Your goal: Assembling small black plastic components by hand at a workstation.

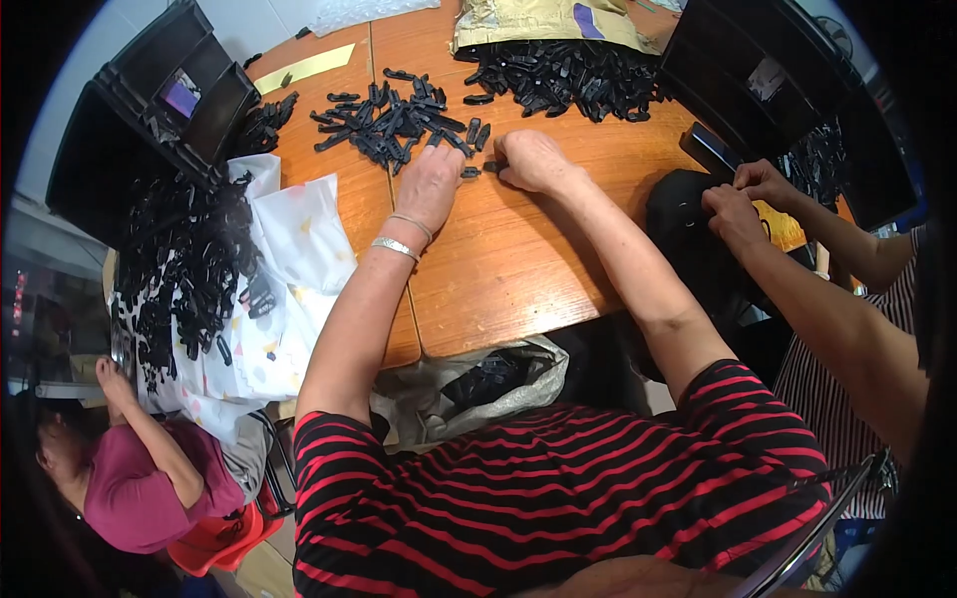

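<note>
On the wooden table, my left hand (436,184), with a bracelet at its wrist, is closed at the near edge of a loose pile of small black plastic parts (394,120). A short black plastic piece (471,172) sticks out at its fingertips. Just to its right, my right hand (535,161) is closed in a pinch on another small black plastic piece (490,166). A small gap separates the two pieces. The fingers partly hide both, so their exact kind is unclear. Two loose black parts (478,134) lie just beyond my hands.
A larger heap of black parts (563,78) spills from a tan bag (548,22) at the back. Black bins (159,100) stand left, above more parts on a white sheet (299,229). At right, a co-worker's hands (743,209) work near a black bin (763,70). Another person sits lower left.
</note>
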A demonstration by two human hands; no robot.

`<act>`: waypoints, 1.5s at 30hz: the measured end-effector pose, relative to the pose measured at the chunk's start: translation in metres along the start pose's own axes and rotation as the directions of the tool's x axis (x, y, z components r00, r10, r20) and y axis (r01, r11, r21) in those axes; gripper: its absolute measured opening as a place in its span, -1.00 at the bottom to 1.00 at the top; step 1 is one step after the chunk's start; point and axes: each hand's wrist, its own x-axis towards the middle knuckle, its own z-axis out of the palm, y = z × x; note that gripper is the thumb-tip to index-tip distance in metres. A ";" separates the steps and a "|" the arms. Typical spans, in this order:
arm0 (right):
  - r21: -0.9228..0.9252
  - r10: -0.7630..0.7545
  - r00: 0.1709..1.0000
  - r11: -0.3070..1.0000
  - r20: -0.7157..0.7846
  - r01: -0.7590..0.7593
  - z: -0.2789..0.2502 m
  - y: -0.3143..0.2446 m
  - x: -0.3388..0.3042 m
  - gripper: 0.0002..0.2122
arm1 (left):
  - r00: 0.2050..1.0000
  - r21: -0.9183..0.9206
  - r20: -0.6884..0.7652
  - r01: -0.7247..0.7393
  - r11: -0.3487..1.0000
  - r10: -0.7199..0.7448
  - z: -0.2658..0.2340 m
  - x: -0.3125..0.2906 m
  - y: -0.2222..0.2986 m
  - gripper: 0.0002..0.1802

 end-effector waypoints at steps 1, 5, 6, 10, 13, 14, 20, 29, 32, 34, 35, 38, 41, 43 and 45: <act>-0.001 -0.007 1.000 1.000 0.003 0.007 0.001 -0.004 -0.006 -0.78 | 0.998 -0.069 -0.012 0.061 0.996 -0.062 -0.001 -0.005 0.001 -0.81; 0.107 -0.082 0.993 0.990 -0.090 0.092 0.001 -0.008 -0.030 -0.70 | 0.870 -0.669 0.069 0.403 0.624 -0.488 -0.007 -0.022 0.018 -0.68; 0.157 -0.127 0.987 0.977 -0.099 0.142 0.001 -0.011 -0.036 -0.69 | 0.867 -0.667 0.068 0.407 0.623 -0.494 -0.011 -0.028 0.022 -0.68; 0.586 0.043 0.991 0.803 0.124 -0.108 -0.003 -0.033 -0.060 -0.67 | 0.686 -0.856 0.427 0.516 -0.020 -0.590 -0.034 -0.055 0.043 -0.72; 0.866 0.054 0.995 0.488 0.090 -0.105 0.002 -0.046 -0.079 -0.64 | 0.697 -0.897 0.406 0.428 -0.110 -0.591 -0.041 -0.072 0.058 -0.73; 0.895 -0.003 0.998 0.442 0.062 -0.055 0.003 -0.051 -0.084 -0.63 | 0.750 -0.920 0.369 0.378 -0.103 -0.549 -0.043 -0.078 0.061 -0.74; 0.912 -0.229 0.957 0.405 0.177 -0.072 0.001 -0.056 -0.103 -0.67 | 0.825 -0.946 0.318 0.307 -0.102 -0.467 -0.052 -0.096 0.078 -0.75; 0.997 0.209 0.978 0.063 0.025 -0.039 0.020 -0.065 -0.109 -0.85 | 0.788 -0.932 0.359 0.276 -0.234 -0.501 -0.059 -0.111 0.098 -0.75; 0.995 0.177 0.983 0.093 -0.045 0.029 0.024 -0.080 -0.117 -0.87 | 0.795 -0.950 0.308 0.231 -0.209 -0.523 -0.053 -0.113 0.101 -0.74; 0.994 0.184 0.981 0.097 -0.063 0.046 0.030 -0.080 -0.117 -0.88 | 0.787 -0.960 0.279 0.213 -0.183 -0.550 -0.051 -0.112 0.101 -0.72; 0.960 0.154 0.978 0.262 -0.144 0.101 0.031 -0.081 -0.119 -0.86 | 0.784 -0.960 0.279 0.212 -0.184 -0.554 -0.050 -0.114 0.100 -0.72; 0.730 -0.033 0.942 0.623 -0.335 0.282 0.021 -0.078 -0.125 -0.82 | 0.759 -0.947 0.319 0.232 -0.222 -0.568 -0.050 -0.118 0.094 -0.74; 0.405 -0.239 0.876 0.814 -0.418 0.416 0.011 -0.078 -0.129 -0.79 | 0.769 -0.941 0.332 0.236 -0.241 -0.545 -0.051 -0.122 0.090 -0.75; 0.301 -0.282 0.860 0.852 -0.424 0.428 0.011 -0.079 -0.130 -0.78 | 0.765 -0.945 0.325 0.244 -0.216 -0.556 -0.050 -0.121 0.091 -0.74; 0.264 -0.188 0.842 0.895 -0.506 0.359 0.013 -0.079 -0.128 -0.80 | 0.737 -0.944 0.327 0.222 -0.244 -0.591 -0.055 -0.116 0.096 -0.72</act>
